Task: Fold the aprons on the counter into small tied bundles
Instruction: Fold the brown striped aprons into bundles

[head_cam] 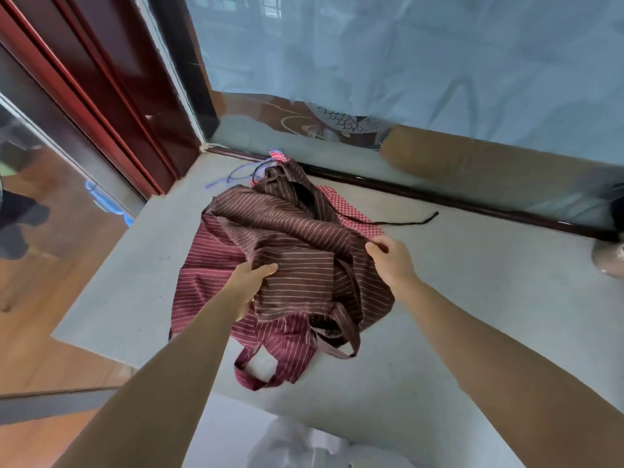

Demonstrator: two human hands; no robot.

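Observation:
A crumpled brown apron with thin pale stripes [290, 251] lies on top of a pile in the middle of the grey counter [472, 298]. My left hand [251, 282] grips its near left edge. My right hand [391, 256] pinches its right edge. Under it lies a dark red striped apron [209, 282], whose strap loops [256, 373] reach toward me. A red checked apron [347, 207] shows behind the pile at the right, partly hidden. A thin dark tie [412, 221] trails right across the counter.
A blue and white striped cord [233, 175] lies at the back of the pile near the corner. Glass panels with a dark wooden rail [472, 201] border the counter's far side. A dark red door frame [111, 106] stands at the left. The counter's left edge drops to a wooden floor.

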